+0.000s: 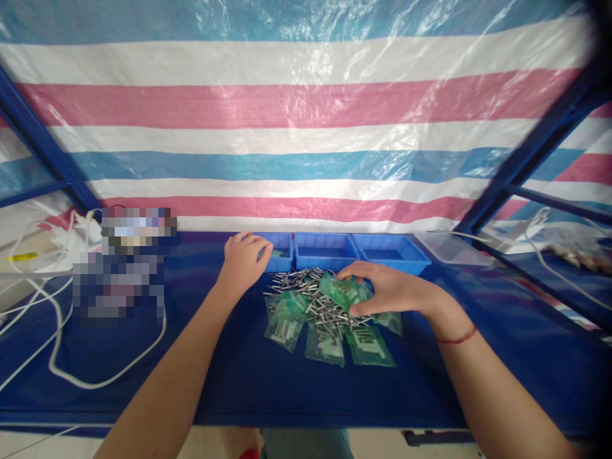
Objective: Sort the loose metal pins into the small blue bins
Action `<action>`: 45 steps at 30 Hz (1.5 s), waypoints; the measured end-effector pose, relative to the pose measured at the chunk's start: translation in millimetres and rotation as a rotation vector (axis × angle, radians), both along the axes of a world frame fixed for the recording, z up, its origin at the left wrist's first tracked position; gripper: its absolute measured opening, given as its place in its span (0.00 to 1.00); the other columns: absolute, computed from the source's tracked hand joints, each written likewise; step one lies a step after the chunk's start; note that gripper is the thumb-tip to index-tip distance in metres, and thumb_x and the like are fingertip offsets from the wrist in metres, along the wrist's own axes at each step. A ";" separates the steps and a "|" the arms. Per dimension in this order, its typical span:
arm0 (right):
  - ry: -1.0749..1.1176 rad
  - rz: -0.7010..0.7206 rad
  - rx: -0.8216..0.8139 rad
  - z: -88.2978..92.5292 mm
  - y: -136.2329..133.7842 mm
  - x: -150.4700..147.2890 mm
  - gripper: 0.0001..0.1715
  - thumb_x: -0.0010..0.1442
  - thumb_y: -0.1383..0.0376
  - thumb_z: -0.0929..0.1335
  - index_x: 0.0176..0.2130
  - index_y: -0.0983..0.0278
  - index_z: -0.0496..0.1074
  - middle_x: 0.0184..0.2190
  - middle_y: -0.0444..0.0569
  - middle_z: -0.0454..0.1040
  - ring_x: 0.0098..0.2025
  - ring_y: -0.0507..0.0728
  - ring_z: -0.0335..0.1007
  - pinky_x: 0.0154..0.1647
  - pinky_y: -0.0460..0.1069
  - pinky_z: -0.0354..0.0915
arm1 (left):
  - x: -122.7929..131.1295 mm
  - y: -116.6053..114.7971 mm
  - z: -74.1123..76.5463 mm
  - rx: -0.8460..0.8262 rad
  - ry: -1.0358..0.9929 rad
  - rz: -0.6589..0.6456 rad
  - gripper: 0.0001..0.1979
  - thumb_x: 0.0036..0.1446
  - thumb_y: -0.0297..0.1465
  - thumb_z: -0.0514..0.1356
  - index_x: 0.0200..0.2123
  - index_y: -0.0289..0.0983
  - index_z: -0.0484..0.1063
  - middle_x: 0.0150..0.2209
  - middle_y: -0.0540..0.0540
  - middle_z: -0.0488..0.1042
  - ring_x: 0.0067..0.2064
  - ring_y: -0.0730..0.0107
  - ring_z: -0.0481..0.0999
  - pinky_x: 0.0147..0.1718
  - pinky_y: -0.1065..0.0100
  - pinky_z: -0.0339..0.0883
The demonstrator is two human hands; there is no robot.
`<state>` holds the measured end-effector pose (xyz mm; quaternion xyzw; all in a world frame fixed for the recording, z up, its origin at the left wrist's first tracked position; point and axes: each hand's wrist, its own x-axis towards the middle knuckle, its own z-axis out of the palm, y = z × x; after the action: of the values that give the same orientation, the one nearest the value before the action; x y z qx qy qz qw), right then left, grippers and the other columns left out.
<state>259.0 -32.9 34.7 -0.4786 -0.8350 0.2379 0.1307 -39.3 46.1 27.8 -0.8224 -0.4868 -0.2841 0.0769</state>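
A heap of small metal pins [310,296] lies on the blue table [248,382], mixed with several green plastic packets [325,344]. My right hand [387,290] reaches into the heap, thumb and fingers curled around a green packet [345,293]. My left hand [243,258] hovers over the left blue tray [283,241], fingers curled down; what it holds, if anything, is hidden. A red string circles my right wrist.
Two more blue trays [322,250] [389,252] stand in a row behind the heap, with a clear plastic lid [452,247] to their right. White cables [57,319] loop over the left side. A striped tarp [306,115] hangs behind, framed by blue metal struts [521,166].
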 end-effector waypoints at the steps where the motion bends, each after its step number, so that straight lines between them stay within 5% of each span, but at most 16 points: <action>1: -0.005 0.005 -0.007 0.8 -0.4 -0.8 0.37 0.46 0.51 0.72 0.53 0.64 0.68 0.50 0.54 0.69 0.48 0.61 0.66 0.49 0.53 0.63 | 4.3 -3.2 1.2 0.028 -0.018 -0.054 0.14 0.63 0.34 0.51 0.38 0.39 0.76 0.43 0.46 0.77 0.50 0.58 0.69 0.53 0.54 0.57; 6: -0.005 -0.002 0.012 1.4 2.5 -2.8 0.31 0.48 0.52 0.72 0.49 0.63 0.70 0.45 0.53 0.71 0.46 0.61 0.66 0.47 0.53 0.62 | 29.7 -26.8 3.0 0.022 -0.002 -0.385 0.13 0.64 0.33 0.51 0.42 0.37 0.74 0.41 0.46 0.77 0.45 0.63 0.71 0.49 0.60 0.61; 11: 0.068 -0.038 0.043 0.2 7.2 -2.9 0.15 0.55 0.55 0.68 0.37 0.64 0.72 0.30 0.47 0.70 0.31 0.54 0.64 0.33 0.49 0.59 | 47.2 -45.6 -2.5 -0.067 0.031 -0.521 0.13 0.64 0.36 0.52 0.42 0.38 0.74 0.41 0.46 0.77 0.44 0.63 0.71 0.47 0.61 0.61; 14: 0.274 -0.063 0.004 -1.0 7.7 -8.1 0.15 0.58 0.54 0.66 0.32 0.64 0.71 0.23 0.42 0.65 0.25 0.51 0.58 0.27 0.48 0.55 | 51.7 -50.2 -4.5 -0.100 0.007 -0.534 0.13 0.63 0.38 0.54 0.42 0.38 0.74 0.41 0.46 0.76 0.44 0.63 0.71 0.46 0.61 0.61; 19: 0.663 -0.089 0.026 -3.5 7.2 -25.4 0.14 0.57 0.55 0.69 0.32 0.64 0.71 0.26 0.43 0.67 0.28 0.50 0.60 0.29 0.48 0.58 | 56.6 -52.5 -6.5 -0.177 -0.093 -0.499 0.13 0.63 0.37 0.53 0.32 0.36 0.71 0.31 0.48 0.74 0.35 0.68 0.70 0.37 0.67 0.60; 23: 0.707 -0.126 -0.006 -3.2 8.0 -29.5 0.15 0.57 0.54 0.68 0.34 0.64 0.72 0.27 0.44 0.68 0.26 0.49 0.60 0.26 0.47 0.59 | 58.4 -51.5 -6.8 -0.293 -0.289 -0.357 0.15 0.64 0.36 0.51 0.26 0.36 0.66 0.23 0.52 0.65 0.27 0.73 0.65 0.27 0.71 0.55; 28: 0.688 -0.179 0.001 -3.3 9.9 -24.9 0.16 0.57 0.54 0.68 0.31 0.65 0.71 0.25 0.44 0.69 0.25 0.49 0.63 0.26 0.47 0.62 | 57.8 -48.5 -6.7 -0.393 -0.490 -0.319 0.16 0.63 0.38 0.51 0.26 0.36 0.66 0.23 0.53 0.66 0.27 0.74 0.66 0.27 0.73 0.57; 36: 0.670 -0.187 0.043 -6.7 10.1 -31.4 0.14 0.61 0.55 0.64 0.30 0.63 0.65 0.20 0.39 0.63 0.21 0.48 0.59 0.23 0.46 0.58 | 56.7 -41.0 -15.7 -0.543 -0.669 -0.328 0.12 0.59 0.38 0.56 0.40 0.37 0.72 0.30 0.47 0.76 0.31 0.69 0.74 0.31 0.70 0.66; 45: 0.941 -0.271 0.002 -9.2 11.4 -37.3 0.17 0.57 0.53 0.68 0.39 0.63 0.69 0.30 0.48 0.76 0.26 0.51 0.71 0.28 0.49 0.69 | 57.2 -41.1 -13.2 -0.648 -0.783 -0.348 0.18 0.59 0.40 0.56 0.48 0.35 0.72 0.36 0.44 0.78 0.26 0.74 0.73 0.24 0.73 0.64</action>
<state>221.7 -21.5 25.5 -0.4236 -0.6158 0.4083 0.5242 17.9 5.0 14.6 -0.7049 -0.3984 -0.4135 -0.4163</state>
